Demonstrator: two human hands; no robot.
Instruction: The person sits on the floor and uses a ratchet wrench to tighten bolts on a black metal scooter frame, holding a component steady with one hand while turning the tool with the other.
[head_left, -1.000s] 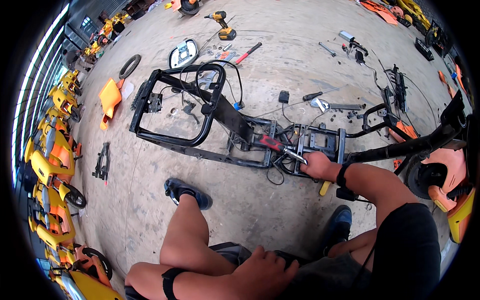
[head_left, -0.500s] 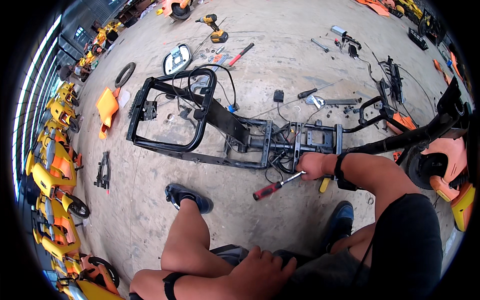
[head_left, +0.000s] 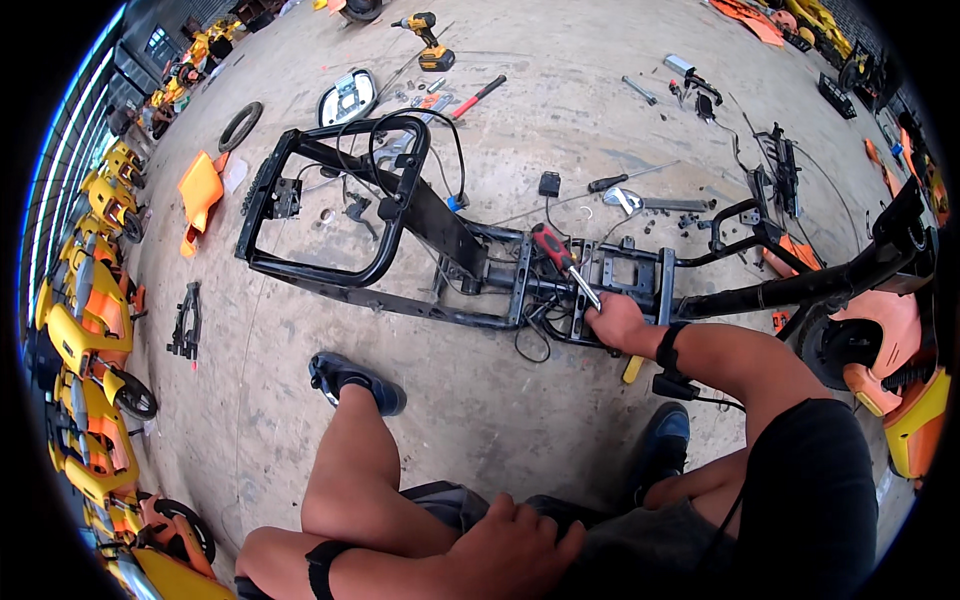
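My right hand [head_left: 612, 320] grips the metal head end of a red-and-black-handled ratchet wrench [head_left: 556, 252] at the middle of a black tubular scooter frame [head_left: 380, 270] on the floor. The handle points up and left, over the frame's crossmembers and loose cables. Exactly what is under my fingers is hidden. My left hand [head_left: 515, 545] lies over my lap near the lower edge, fingers loosely spread, holding nothing visible. A yellow-handled tool [head_left: 632, 370] lies beside the frame below my right hand.
Around lie a cordless drill [head_left: 432, 45], a red-handled hammer [head_left: 478, 98], a screwdriver [head_left: 608, 184], a tire [head_left: 240, 127], an orange panel [head_left: 200, 200] and black metal parts [head_left: 185, 322]. Yellow-orange scooters [head_left: 85, 330] line the left; a pink scooter body [head_left: 885, 335] stands right. People [head_left: 125, 118] are far left.
The wrench handle swung down toward me half a second ago and now points up-left over the frame. My right hand shifted slightly with it; my left hand stays on my lap.
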